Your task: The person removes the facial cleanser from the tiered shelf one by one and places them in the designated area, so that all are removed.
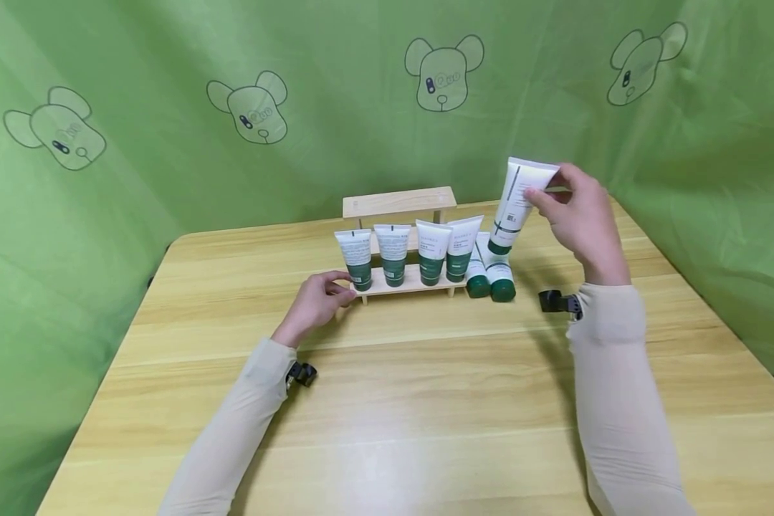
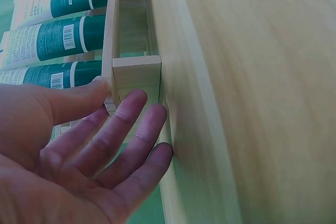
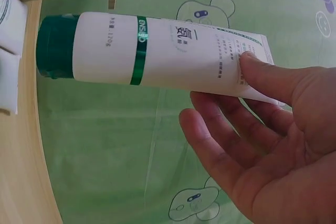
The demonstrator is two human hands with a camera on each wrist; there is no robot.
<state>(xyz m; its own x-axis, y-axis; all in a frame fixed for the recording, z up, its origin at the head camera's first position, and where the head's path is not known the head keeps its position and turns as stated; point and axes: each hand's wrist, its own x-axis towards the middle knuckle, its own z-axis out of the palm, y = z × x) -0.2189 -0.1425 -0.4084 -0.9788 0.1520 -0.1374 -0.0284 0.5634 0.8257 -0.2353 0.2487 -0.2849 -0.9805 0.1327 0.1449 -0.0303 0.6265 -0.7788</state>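
Observation:
My right hand [image 1: 583, 215] pinches the flat end of a white squeeze tube [image 3: 173, 51], thumb on one side and fingers on the other. Its green cap points down, above two white tubes with green caps [image 1: 499, 276] lying on the table. At the left end of a stepped wooden rack [image 1: 400, 201], the fingers of my left hand [image 1: 318, 299] are loosely extended. In the left wrist view the thumb tip touches the lower step's end. Several green-and-white tubes [image 1: 393, 254] stand cap-down on that step.
The rack stands near the back edge of the wooden table [image 1: 374, 401]. A green curtain [image 1: 348, 86] with bear-head outlines hangs behind and along the sides. The lying tubes are just right of the rack.

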